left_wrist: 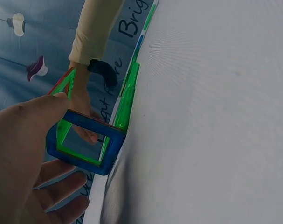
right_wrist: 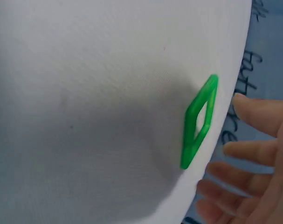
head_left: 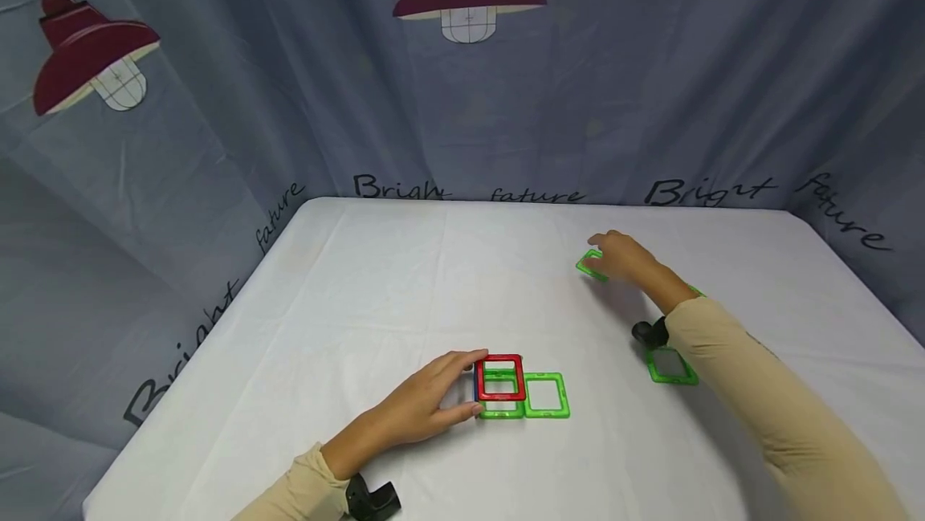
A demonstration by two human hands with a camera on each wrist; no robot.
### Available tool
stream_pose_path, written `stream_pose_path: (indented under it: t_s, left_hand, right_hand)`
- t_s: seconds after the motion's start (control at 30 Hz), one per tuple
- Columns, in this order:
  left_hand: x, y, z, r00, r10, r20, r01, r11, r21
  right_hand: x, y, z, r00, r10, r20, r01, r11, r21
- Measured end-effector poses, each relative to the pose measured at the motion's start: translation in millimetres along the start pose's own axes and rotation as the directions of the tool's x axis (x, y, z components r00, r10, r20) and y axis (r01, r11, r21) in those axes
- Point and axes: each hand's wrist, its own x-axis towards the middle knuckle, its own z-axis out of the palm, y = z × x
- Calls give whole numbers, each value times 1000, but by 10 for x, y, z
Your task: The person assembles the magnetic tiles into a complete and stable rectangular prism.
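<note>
Head view: right hand hovers spread-fingered just above far green square

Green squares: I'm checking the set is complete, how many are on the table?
4 plainly: one under the right hand at, one by that forearm, one flat beside the red frame, one beneath it. More may be hidden.
</note>
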Motion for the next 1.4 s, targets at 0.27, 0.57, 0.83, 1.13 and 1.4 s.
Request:
stream_pose_path:
  t_s: [0.27, 0.57, 0.83, 1.13, 1.4]
  left_hand:
    - [-22, -36, -14, 1000, -8, -7, 8, 1000, 6]
    - [-20, -55, -42, 999, -35, 29, 36, 999, -22]
    - [-2, -53, -27, 998, -41, 45, 43, 998, -41]
    - [3, -61, -32, 999, -21, 38, 23, 999, -48]
    - [-17, -65, -32, 999, -34, 36, 35, 998, -43]
  right_hand:
    - [130, 196, 81, 988, 126, 93, -119, 990, -77]
    - [80, 44, 175, 988, 116, 106, -114, 993, -23]
    - [-76, -127, 123, 989, -6, 147, 10, 1000, -21]
    - [-469, -422, 75, 947, -313, 74, 299, 942, 153]
    - [-805, -741, 180, 906, -424, -11, 421, 896, 140]
